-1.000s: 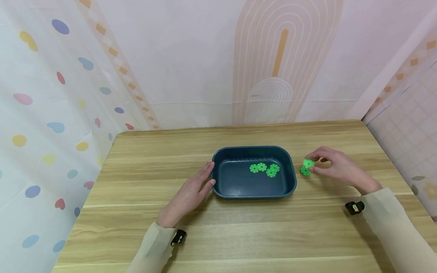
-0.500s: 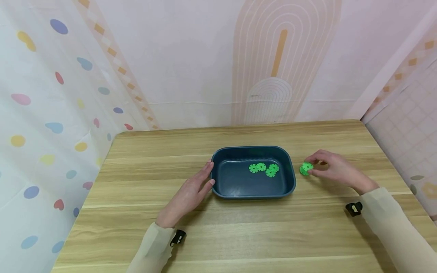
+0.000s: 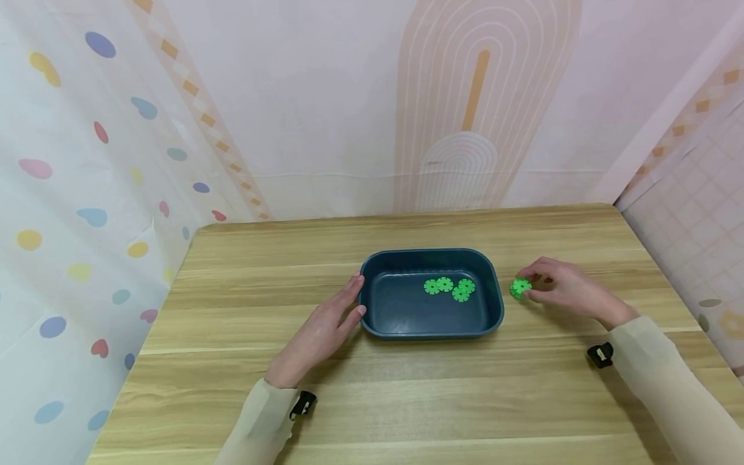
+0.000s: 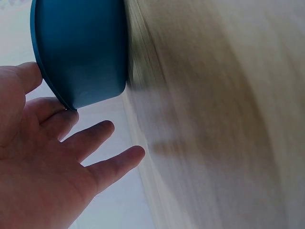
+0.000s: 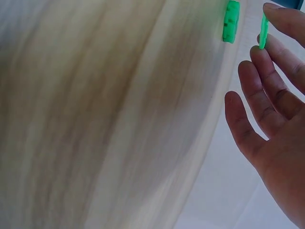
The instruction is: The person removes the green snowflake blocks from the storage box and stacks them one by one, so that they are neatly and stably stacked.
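Observation:
My right hand [image 3: 566, 287] pinches a green notched plastic disc [image 5: 263, 32] between thumb and fingertips. The held disc hovers just over a small stack of the same green discs [image 5: 231, 21] on the table; in the right wrist view a gap shows between them. On the left, my left hand [image 3: 316, 332] touches the left end of a dark blue rectangular bin [image 4: 81, 52]. Its fingers lie relaxed, thumb and fingertips against the rim. Several green discs [image 3: 461, 294] lie on the bin's floor, towards its right half, some overlapping.
A wood-grain table [image 3: 407, 400] bears the bin and the stack. Patterned curtains [image 3: 325, 116] hang behind and to the left of it. Both wrists carry small black camera mounts [image 3: 601, 354].
My right hand has moved slightly down and left, bringing its disc from above and beside the stack to almost directly over it. The left hand and the bin stay still.

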